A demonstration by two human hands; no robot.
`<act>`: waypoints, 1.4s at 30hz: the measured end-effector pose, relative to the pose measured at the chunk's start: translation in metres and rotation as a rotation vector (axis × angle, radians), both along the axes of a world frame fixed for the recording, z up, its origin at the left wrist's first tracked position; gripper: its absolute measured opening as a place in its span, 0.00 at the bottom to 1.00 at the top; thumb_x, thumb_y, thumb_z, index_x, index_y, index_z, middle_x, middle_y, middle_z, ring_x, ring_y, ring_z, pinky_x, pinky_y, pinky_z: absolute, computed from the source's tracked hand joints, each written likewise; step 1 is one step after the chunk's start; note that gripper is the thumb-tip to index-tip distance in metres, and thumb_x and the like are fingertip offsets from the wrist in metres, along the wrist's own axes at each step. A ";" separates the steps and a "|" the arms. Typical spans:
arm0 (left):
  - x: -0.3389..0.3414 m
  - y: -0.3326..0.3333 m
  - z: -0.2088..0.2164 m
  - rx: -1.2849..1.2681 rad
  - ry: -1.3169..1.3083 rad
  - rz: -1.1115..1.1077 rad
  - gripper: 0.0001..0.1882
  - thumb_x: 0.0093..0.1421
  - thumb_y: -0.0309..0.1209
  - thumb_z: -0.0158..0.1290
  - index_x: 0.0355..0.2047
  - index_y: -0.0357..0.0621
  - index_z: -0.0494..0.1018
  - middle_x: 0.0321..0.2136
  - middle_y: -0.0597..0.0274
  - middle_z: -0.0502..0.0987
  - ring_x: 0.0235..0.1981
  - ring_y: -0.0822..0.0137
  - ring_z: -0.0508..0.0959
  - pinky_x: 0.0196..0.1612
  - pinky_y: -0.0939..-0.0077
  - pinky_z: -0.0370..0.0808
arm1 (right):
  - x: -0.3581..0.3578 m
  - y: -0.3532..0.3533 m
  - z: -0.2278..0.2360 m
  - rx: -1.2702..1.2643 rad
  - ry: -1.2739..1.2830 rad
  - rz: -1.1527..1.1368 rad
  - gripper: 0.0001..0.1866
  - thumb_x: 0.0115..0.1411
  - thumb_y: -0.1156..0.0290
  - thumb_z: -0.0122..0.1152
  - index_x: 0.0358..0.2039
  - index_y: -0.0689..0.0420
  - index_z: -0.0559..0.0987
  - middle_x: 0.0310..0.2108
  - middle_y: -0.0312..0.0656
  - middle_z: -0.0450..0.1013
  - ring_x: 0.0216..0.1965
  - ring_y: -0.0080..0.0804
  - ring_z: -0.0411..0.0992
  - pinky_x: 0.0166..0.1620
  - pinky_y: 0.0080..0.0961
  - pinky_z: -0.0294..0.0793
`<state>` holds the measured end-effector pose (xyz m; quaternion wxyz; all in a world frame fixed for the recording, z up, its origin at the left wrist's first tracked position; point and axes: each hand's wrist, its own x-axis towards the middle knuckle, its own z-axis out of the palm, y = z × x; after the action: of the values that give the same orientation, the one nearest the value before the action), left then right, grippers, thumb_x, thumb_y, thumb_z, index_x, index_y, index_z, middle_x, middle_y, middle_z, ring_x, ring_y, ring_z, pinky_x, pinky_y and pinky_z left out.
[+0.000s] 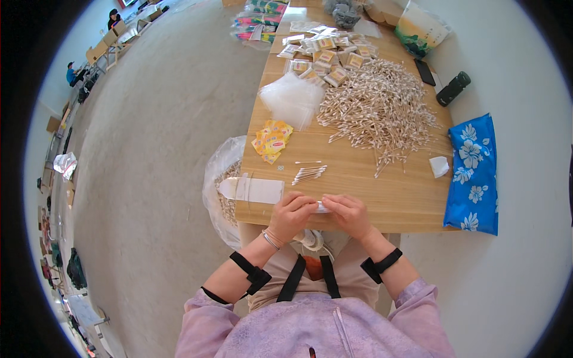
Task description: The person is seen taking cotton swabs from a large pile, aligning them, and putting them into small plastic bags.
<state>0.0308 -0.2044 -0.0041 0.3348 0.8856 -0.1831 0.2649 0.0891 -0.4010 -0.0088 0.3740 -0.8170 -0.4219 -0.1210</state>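
Observation:
Both my hands meet at the table's near edge. Between them shows a small shiny white packet (323, 207), mostly covered by the fingers. My left hand (293, 213) is closed on its left end, and my right hand (348, 213) is closed on its right end. What is inside the packet cannot be made out. Just beyond the hands lies a small row of cotton swabs (309, 173). To the left, a flat white card-like sheet (266, 191) lies with a clear strip across it. Farther off sit yellow printed cards (273, 141) and a stack of clear plastic bags (290, 98).
A big heap of loose cotton swabs (382, 107) covers the table's right middle, with filled packets (325, 56) behind it. A blue flowered pouch (473, 173), a black bottle (453, 89) and a phone (424, 71) lie along the right. A clear sack (210, 197) of swabs stands left of the table.

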 end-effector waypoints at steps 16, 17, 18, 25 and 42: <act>-0.005 -0.004 0.002 0.287 -0.165 0.045 0.13 0.47 0.28 0.55 0.35 0.49 0.77 0.37 0.72 0.76 0.36 0.72 0.74 0.39 0.74 0.68 | -0.008 -0.004 0.004 -0.175 -0.438 -0.061 0.19 0.45 0.70 0.59 0.41 0.55 0.78 0.31 0.33 0.66 0.39 0.30 0.68 0.42 0.28 0.69; -0.006 -0.005 0.000 0.287 -0.165 0.044 0.13 0.47 0.28 0.55 0.35 0.49 0.77 0.37 0.72 0.76 0.36 0.72 0.74 0.39 0.74 0.68 | -0.008 -0.005 0.003 -0.176 -0.436 -0.057 0.19 0.45 0.70 0.58 0.41 0.56 0.78 0.31 0.33 0.66 0.39 0.30 0.68 0.42 0.28 0.69; -0.008 -0.007 -0.003 0.271 -0.155 0.033 0.13 0.47 0.27 0.56 0.36 0.49 0.76 0.37 0.72 0.76 0.36 0.72 0.74 0.39 0.73 0.68 | -0.009 -0.006 0.003 -0.177 -0.435 -0.054 0.19 0.45 0.70 0.58 0.42 0.56 0.78 0.31 0.33 0.66 0.39 0.30 0.68 0.41 0.28 0.69; 0.002 -0.022 0.004 -0.526 0.318 0.139 0.18 0.45 0.22 0.58 0.40 0.43 0.74 0.38 0.61 0.76 0.39 0.55 0.75 0.45 0.66 0.71 | -0.005 0.001 0.010 -0.145 -0.237 -0.065 0.15 0.48 0.74 0.58 0.39 0.53 0.78 0.34 0.35 0.69 0.41 0.35 0.69 0.43 0.30 0.71; -0.004 -0.010 -0.012 -0.485 0.495 -0.002 0.17 0.49 0.19 0.58 0.42 0.41 0.76 0.35 0.52 0.79 0.37 0.58 0.80 0.41 0.71 0.76 | 0.003 0.001 0.007 0.135 0.609 0.024 0.11 0.53 0.75 0.63 0.38 0.60 0.79 0.33 0.50 0.77 0.35 0.42 0.77 0.38 0.28 0.75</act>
<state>0.0268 -0.2147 -0.0163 0.5700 0.8174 -0.0290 0.0776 0.0918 -0.3997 -0.0014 0.5379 -0.7840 -0.2912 0.1059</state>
